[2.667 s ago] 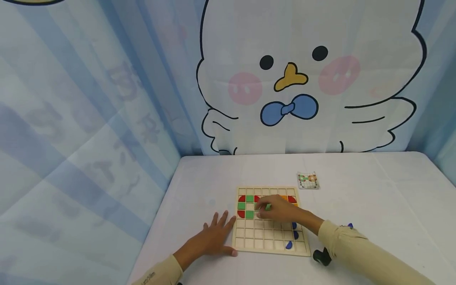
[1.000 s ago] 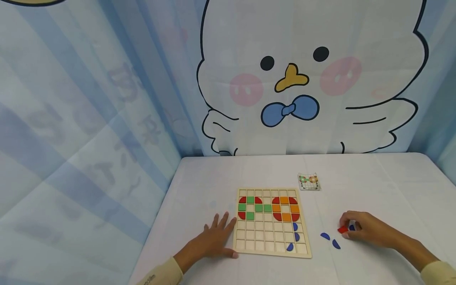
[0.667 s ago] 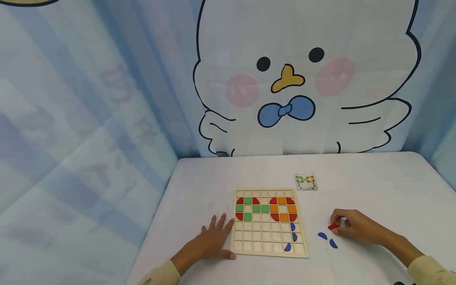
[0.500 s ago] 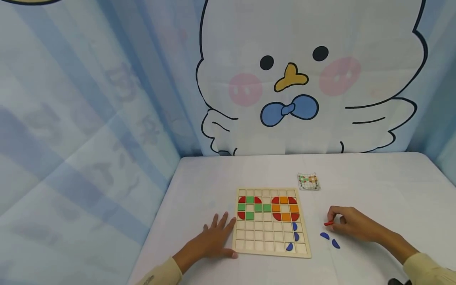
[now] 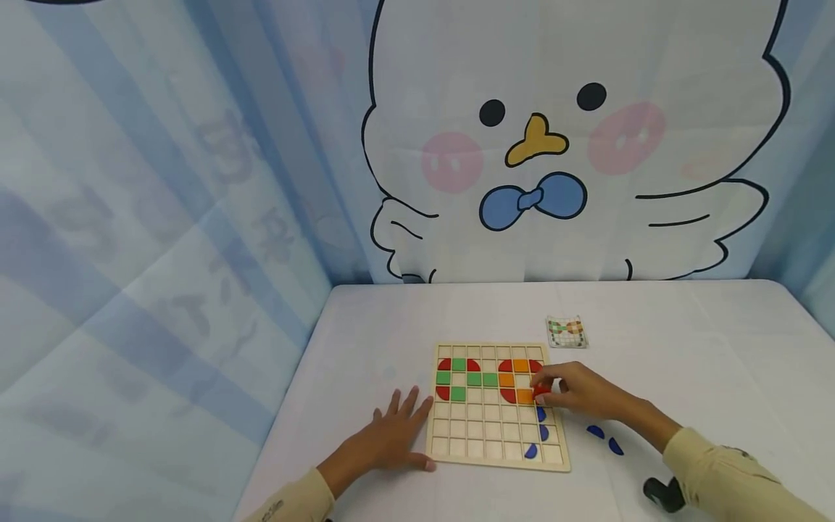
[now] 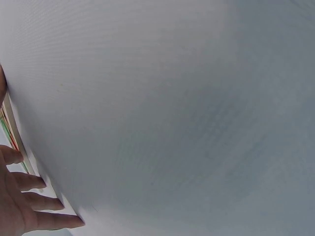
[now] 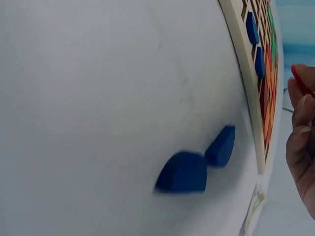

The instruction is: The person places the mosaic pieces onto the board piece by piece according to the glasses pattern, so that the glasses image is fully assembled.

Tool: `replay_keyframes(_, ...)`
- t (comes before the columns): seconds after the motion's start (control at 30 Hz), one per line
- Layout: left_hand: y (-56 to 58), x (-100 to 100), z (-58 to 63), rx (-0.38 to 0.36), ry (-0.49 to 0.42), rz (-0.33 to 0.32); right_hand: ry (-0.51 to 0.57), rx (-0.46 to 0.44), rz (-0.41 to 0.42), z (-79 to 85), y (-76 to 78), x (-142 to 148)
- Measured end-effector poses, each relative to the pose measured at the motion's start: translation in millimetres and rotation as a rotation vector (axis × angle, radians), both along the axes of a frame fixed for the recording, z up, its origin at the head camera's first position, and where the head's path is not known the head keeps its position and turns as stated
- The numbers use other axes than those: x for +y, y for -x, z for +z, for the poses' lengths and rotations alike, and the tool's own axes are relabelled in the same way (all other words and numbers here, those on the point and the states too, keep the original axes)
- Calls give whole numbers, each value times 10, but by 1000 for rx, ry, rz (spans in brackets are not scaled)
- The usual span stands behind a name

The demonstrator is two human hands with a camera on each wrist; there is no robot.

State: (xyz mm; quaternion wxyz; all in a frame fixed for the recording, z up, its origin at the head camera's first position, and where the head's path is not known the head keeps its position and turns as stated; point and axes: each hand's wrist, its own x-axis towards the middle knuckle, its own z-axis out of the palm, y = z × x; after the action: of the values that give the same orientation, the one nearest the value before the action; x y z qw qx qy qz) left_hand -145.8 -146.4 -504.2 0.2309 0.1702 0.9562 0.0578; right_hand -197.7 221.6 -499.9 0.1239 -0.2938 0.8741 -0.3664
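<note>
A wooden grid board [image 5: 483,428] lies on the table with red, green and orange pieces in its upper rows. My right hand [image 5: 587,390] pinches a red piece [image 7: 300,78] between thumb and fingers, over the board's right side. It hides some of the orange and red pieces there. Several blue half-round pieces [image 5: 544,433] sit in the lower right cells. My left hand [image 5: 393,433] lies spread on the table, fingertips at the board's left edge.
Two blue half-round pieces [image 5: 615,446] lie on the table right of the board. A small pattern card [image 5: 566,332] lies behind the board. A black object [image 5: 664,494] is beside the right sleeve. A printed curtain [image 5: 293,145] stands behind and to the left.
A green piece now sits in the middle row. My right hand has picked up a red piece from the right and carried it left over the board. The left hand stays put.
</note>
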Motion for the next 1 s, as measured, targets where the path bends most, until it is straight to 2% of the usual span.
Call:
replay_keyframes(0.27,-3,-6,1,2,-6,2,34,71,63,-68,101,-492)
replay_keyframes(0.5,-5,-13,2,6,1,-5,38,114,43,-156,168,-827)
replay_keyframes(0.73,-9,-10,3,13,15,-12,-1,109,-10,-221,192,-1014)
replay_keyframes(1.0,-8,-10,19,10,11,-16,-56,121,-41,-221,193,-1053)
